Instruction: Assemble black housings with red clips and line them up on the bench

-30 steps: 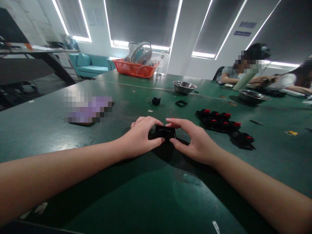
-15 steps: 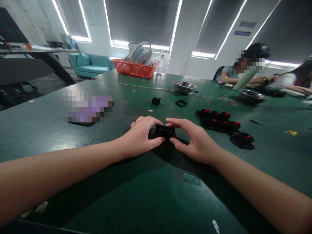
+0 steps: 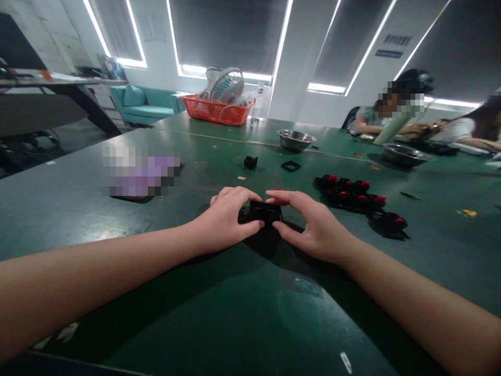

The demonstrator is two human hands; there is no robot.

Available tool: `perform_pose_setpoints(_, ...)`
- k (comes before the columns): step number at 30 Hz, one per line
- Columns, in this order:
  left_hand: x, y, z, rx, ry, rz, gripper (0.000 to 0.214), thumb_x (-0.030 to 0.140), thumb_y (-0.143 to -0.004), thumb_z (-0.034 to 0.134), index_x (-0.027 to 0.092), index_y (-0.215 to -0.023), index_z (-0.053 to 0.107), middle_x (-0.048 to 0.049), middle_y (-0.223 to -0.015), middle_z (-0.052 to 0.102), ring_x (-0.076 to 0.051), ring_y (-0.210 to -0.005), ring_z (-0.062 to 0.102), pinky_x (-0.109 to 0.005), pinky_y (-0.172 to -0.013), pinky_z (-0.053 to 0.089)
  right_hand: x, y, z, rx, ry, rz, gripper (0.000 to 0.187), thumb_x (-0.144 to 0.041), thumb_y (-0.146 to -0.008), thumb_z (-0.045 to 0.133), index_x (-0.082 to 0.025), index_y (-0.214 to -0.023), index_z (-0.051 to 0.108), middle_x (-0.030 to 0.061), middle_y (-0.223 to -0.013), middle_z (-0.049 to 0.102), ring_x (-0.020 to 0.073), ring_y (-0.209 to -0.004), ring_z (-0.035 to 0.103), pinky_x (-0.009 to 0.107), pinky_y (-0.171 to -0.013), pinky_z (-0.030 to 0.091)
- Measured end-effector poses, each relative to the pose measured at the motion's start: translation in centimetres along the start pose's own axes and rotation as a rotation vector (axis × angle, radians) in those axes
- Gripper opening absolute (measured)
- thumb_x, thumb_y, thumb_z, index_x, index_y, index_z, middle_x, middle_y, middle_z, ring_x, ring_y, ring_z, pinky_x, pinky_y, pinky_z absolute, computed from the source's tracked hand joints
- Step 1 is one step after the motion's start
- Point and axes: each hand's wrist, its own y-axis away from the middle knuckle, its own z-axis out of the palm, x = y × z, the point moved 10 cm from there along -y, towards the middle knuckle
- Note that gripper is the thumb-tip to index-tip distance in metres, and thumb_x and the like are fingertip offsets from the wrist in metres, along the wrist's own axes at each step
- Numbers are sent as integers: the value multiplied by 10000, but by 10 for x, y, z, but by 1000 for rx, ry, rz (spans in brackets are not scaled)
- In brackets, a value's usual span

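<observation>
Between my two hands a small black plastic part (image 3: 266,210) stands on the green table (image 3: 250,313). My left hand (image 3: 229,216) grips its left side, thumb near the lower front and fingers behind the top edge. From the other side my right hand (image 3: 309,222) holds it the same way, thumb low and forefinger over the top. A bit of red shows just behind my right fingertips. Farther back lie a small black block (image 3: 251,162) and a flat black square frame (image 3: 290,165).
To the right sit several black parts with red pieces (image 3: 348,193). Two metal bowls, one nearer the middle (image 3: 296,140), stand farther back. A blurred purple object (image 3: 144,175) lies left. A red basket (image 3: 215,110) holds a fan. Two people work at the far right.
</observation>
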Motion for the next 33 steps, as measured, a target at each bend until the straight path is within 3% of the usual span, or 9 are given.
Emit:
perform_pose_setpoints(11, 1, 0, 0, -11, -3, 6, 371, 351, -801, 626, 213, -1137, 552, -79, -1203, 602, -294, -1188, 480, -495, -1018, 374, -1, -1, 0, -7, 6, 10, 462, -230, -841, 598, -206, -1293, 508, 107, -1147, 680, 254, -1066, 643, 447, -923, 518)
perform_pose_setpoints(33, 2, 0, 0, -15, -4, 18, 368, 341, -793, 626, 205, -1128, 558, -79, -1207, 604, -286, -1177, 490, -484, -1029, 366, -2, 0, -1, -7, 15, -8, 457, -237, -841, 603, -193, -1287, 519, 111, -1154, 679, 248, -1074, 641, 438, -937, 520)
